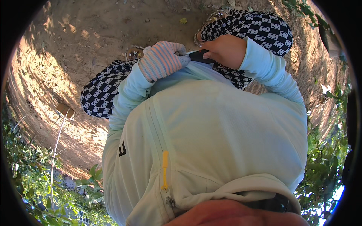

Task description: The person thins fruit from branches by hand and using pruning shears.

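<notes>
My left hand [164, 60] wears a knitted glove with orange and grey-blue stripes. Its fingers are curled closed at the gathered hem of the pale jacket [198, 118]. Bare, my right hand [224, 50] grips a small black object [200, 56], with a bit of red beside the fingers; its kind is unclear. The black object lies between the two hands, its left end close to the gloved fingertips. Part of it is hidden by the right hand and the cloth. Both hands are over the lap, between knees in black-and-white checkered trousers [99, 90].
Bare brown soil [113, 22] lies around the feet, which wear decorated sandals [135, 53]. At the left, a brown block-like thing [65, 110] stands by a thin pale stem [56, 141]. Leafy plants [319, 161] border both sides. A yellow leaf [183, 21] lies ahead.
</notes>
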Demonstrator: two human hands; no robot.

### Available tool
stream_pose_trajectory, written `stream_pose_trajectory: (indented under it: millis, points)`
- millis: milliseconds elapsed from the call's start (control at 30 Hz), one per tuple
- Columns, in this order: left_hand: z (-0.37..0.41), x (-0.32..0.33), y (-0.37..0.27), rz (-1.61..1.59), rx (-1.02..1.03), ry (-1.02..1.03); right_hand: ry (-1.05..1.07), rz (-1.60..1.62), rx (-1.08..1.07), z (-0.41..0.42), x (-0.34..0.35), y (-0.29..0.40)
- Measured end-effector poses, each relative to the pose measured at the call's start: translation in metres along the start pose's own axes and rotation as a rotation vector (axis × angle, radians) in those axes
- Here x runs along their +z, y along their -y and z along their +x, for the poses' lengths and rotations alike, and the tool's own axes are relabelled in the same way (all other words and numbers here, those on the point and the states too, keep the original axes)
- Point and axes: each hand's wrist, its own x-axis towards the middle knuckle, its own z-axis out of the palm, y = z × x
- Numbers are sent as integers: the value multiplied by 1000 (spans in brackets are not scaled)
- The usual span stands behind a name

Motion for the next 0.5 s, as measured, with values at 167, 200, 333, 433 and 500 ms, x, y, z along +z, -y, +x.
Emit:
stream_pose_trajectory:
  millis: [167, 200, 333, 433, 500]
  points:
    - [8, 1, 9, -150, -13, 60, -170, 27, 6, -18, -34, -19]
    - [11, 4, 10, -181, -51, 84, -186, 67, -2, -17, -29, -26]
    - [17, 10, 16, -203, 4, 135, -125, 160, 39, -5, 1, -38]
    - [19, 11, 20, -260, -80, 168, -5, 305, 159, 2, 2, -27]
    - [22, 14, 25, -274, -60, 165, -97, 259, 83, 1, 15, -35]
